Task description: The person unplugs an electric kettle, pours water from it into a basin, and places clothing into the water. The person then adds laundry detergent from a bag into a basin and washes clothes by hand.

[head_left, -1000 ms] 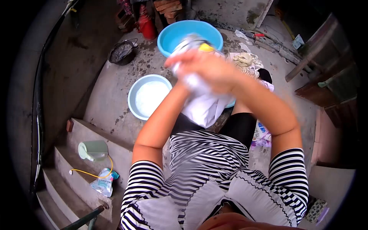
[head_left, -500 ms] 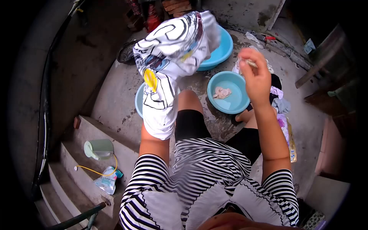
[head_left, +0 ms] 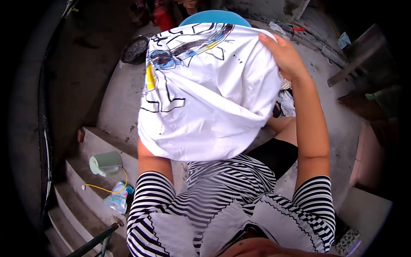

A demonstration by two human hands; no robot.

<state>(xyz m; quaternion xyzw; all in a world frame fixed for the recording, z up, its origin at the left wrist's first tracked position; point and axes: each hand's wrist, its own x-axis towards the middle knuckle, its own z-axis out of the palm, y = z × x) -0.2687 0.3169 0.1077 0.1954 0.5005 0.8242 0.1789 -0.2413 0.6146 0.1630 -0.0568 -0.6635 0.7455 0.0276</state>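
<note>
And there's the white cloth (head_left: 209, 107), spread wide above the floor (head_left: 117, 111) in front of the striped top (head_left: 231, 175), blue, yellow and black markings across its far left part! The right hand (head_left: 283, 55) has its far right edge, pinched between thumb and fingers. The left forearm (head_left: 154, 162) slips in under the near left edge; that left hand is hidden, its grip impossible to tell. Beyond the cloth peeks a blue basin (head_left: 216, 17), while a green pitcher (head_left: 105, 163) sits on the left-hand steps (head_left: 81, 180).
</note>
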